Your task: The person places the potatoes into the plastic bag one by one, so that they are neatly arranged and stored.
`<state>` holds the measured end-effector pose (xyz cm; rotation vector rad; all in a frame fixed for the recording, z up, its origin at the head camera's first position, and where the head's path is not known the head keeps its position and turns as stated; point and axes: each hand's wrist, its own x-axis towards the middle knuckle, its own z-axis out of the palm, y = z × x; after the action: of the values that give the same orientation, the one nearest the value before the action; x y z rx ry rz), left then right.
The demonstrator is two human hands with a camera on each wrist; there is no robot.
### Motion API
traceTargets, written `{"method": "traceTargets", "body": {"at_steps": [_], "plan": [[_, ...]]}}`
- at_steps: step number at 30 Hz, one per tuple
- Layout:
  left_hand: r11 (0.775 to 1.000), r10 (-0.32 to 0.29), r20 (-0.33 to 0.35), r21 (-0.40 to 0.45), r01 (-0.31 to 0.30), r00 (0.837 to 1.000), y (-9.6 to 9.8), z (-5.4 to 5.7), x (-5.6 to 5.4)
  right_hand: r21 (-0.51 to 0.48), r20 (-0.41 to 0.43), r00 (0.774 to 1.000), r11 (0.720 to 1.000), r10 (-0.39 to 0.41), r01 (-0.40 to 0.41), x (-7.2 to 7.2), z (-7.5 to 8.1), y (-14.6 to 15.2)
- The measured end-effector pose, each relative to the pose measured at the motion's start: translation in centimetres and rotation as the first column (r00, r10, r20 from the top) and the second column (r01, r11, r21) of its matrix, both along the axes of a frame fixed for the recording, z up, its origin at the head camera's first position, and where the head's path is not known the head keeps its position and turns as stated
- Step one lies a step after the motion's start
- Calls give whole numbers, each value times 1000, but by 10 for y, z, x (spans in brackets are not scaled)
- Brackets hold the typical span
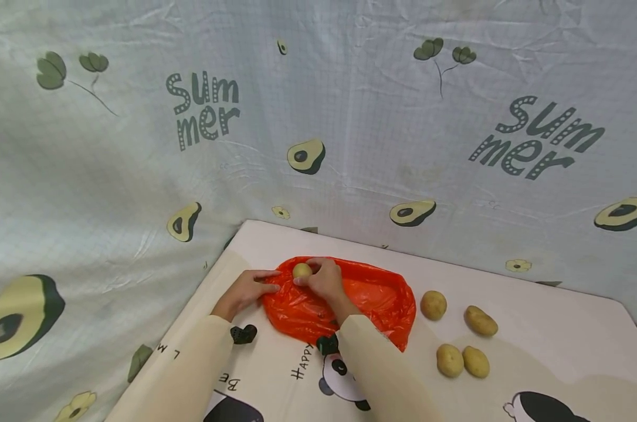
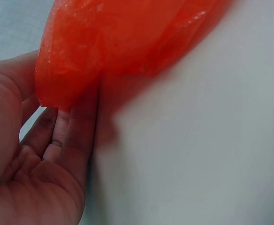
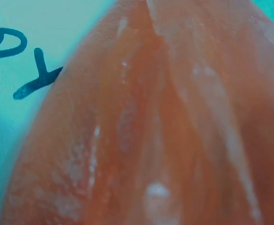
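Note:
A red plastic bag (image 1: 373,293) lies spread and crumpled on the table, its mouth facing up. My right hand (image 1: 328,284) grips a potato (image 1: 301,270) between thumb and fingers over the bag's left part. At the bag's left edge, my left hand (image 1: 246,289) holds the rim; in the left wrist view the red plastic (image 2: 109,37) passes between the thumb and the fingers (image 2: 78,136). Only the bag's blurred, wrinkled film (image 3: 141,117) fills most of the right wrist view, and the right hand cannot be seen there.
Several loose potatoes lie right of the bag, among them an upper round one (image 1: 433,305), an oblong one (image 1: 481,321) and a touching pair (image 1: 450,360). A printed cloth (image 1: 350,117) hangs behind and left of the pale table (image 1: 551,328).

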<state>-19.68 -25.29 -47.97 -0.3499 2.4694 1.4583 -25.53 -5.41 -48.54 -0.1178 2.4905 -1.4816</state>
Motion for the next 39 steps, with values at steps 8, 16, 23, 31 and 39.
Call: {"method": "traceTargets", "body": {"at_steps": [8,16,23,31,39], "plan": [[1000,1,-4,-11,-1,1000,0,-1,0,38,-17,1000,999,9,-8,5,6,-2],[1000,9,-10,15,-8,1000,0,-3,-1,47,-11,1000,999,25,-25,9,10,-1],[1000,12,-6,18,-12,1000,0,-3,0,32,-26,999,999,19,-19,8,10,3],[1000,14,6,26,-15,1000,1,-4,3,36,-19,1000,999,0,1,9,7,11],[1000,17,8,15,-17,1000,0,0,1,15,-30,1000,1000,-3,4,6,11,14]]}}
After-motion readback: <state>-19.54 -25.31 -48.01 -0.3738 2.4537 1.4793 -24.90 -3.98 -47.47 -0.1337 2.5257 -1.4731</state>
